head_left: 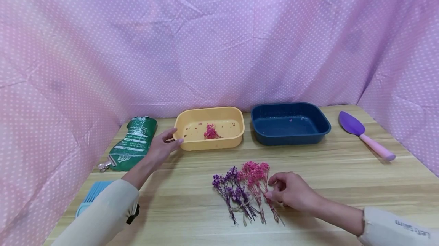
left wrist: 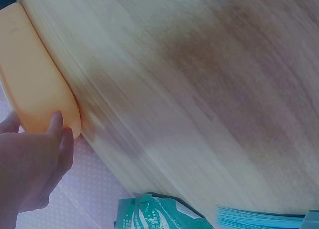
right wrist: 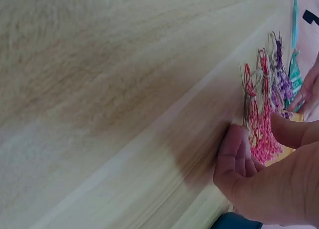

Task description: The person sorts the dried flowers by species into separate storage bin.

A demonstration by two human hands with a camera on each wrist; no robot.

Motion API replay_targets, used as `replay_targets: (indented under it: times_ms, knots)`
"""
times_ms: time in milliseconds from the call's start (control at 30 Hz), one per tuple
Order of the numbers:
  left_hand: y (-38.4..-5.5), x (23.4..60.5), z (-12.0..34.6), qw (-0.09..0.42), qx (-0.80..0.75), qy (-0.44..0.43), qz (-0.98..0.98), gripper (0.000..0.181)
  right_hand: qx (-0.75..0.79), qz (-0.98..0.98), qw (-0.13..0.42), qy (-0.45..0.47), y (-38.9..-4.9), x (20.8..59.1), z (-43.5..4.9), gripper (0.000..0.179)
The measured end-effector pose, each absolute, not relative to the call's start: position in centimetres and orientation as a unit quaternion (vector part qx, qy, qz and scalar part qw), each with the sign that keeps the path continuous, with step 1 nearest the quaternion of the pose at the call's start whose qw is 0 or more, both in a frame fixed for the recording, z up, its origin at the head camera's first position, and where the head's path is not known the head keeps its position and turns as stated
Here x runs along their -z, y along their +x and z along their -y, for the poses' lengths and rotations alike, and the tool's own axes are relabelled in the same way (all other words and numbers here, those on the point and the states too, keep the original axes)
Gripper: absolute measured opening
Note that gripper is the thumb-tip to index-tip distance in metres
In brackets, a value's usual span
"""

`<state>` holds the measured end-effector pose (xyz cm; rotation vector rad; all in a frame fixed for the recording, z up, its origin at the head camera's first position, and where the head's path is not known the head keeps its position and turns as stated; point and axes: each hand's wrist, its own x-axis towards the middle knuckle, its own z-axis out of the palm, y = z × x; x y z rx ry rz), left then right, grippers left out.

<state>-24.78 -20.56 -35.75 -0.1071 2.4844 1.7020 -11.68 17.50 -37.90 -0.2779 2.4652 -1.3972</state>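
In the head view my left hand (head_left: 162, 147) touches the left end of a yellow tray (head_left: 212, 146), thumb and fingers spread at its corner. The left wrist view shows these fingers (left wrist: 56, 123) loosely extended against the tray's outer wall. A small sprig of pink dried flowers (head_left: 211, 131) lies inside the tray among loose bits. My right hand (head_left: 291, 192) holds the stems of the rightmost pink dried flowers (right wrist: 254, 109) between thumb and fingers. These lie on the table beside other pink flowers (head_left: 253, 173) and purple dried flowers (head_left: 233, 185) with tied stems.
A dark blue tray (head_left: 291, 139) stands right of the yellow one, with a spatula (head_left: 365, 135) farther right. At left lie a green bag (head_left: 133, 145) with a metal clip (head_left: 107, 163) and a light-blue brush (head_left: 94, 192). A pink dotted cloth (head_left: 219, 40) hangs behind the table.
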Motion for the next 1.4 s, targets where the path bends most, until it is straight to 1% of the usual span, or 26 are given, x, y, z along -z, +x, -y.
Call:
replay_targets:
  times_ms: [100, 233, 300, 467, 567, 700, 767, 833, 933, 1033, 1133, 1233, 1400]
  knots:
    - [-24.8, 35.8, 20.6, 0.065, -0.565, -0.036, -0.822, 0.066, 0.446, -0.877, 0.129, -0.122, -11.6, 38.1, -17.2, 0.035]
    - [-24.7, 35.9, 20.7, 0.063, -0.568, -0.034, -0.820, 0.066, 0.398, -0.898, 0.123, -0.140, -11.4, 38.2, -16.8, 0.038]
    - [-24.7, 35.9, 20.7, 0.063, -0.572, -0.033, -0.817, 0.066, 0.377, -0.907, 0.114, -0.148, -11.2, 38.2, -16.6, 0.036]
    - [-24.8, 35.9, 20.7, 0.064, -0.579, -0.034, -0.812, 0.066, 0.341, -0.921, 0.078, -0.171, -11.1, 38.1, -16.4, 0.025]
    - [-24.7, 35.9, 20.7, 0.067, -0.576, -0.039, -0.814, 0.066, 0.327, -0.925, 0.062, -0.184, -11.2, 38.0, -16.4, 0.026]
    - [-24.7, 35.7, 20.7, 0.068, -0.570, -0.042, -0.818, 0.067, 0.317, -0.927, 0.054, -0.191, -11.5, 37.8, -16.5, 0.030]
    - [-24.8, 35.7, 20.7, 0.068, -0.568, -0.041, -0.819, 0.067, 0.320, -0.929, 0.064, -0.174, -11.7, 37.5, -16.5, 0.031]
    - [-24.8, 35.6, 20.7, 0.068, -0.568, -0.042, -0.819, 0.067, 0.325, -0.930, 0.085, -0.146, -11.9, 37.1, -16.5, 0.032]
    - [-24.8, 35.6, 20.7, 0.068, -0.569, -0.042, -0.818, 0.067, 0.353, -0.921, 0.143, -0.083, -12.4, 36.4, -16.6, 0.032]
    - [-24.8, 35.7, 20.7, 0.068, -0.575, -0.042, -0.814, 0.067, 0.400, -0.893, 0.204, -0.026, -12.9, 35.8, -17.1, 0.036]
    - [-24.9, 35.8, 20.7, 0.068, -0.578, -0.041, -0.812, 0.067, 0.448, -0.860, 0.244, 0.015, -13.3, 35.5, -17.7, 0.040]
    - [-24.9, 35.8, 20.6, 0.069, -0.577, -0.041, -0.812, 0.067, 0.483, -0.840, 0.247, 0.020, -13.5, 35.2, -18.3, 0.042]
    - [-24.9, 35.8, 20.6, 0.071, -0.577, -0.042, -0.813, 0.066, 0.523, -0.825, 0.214, -0.006, -13.6, 34.4, -18.8, 0.046]
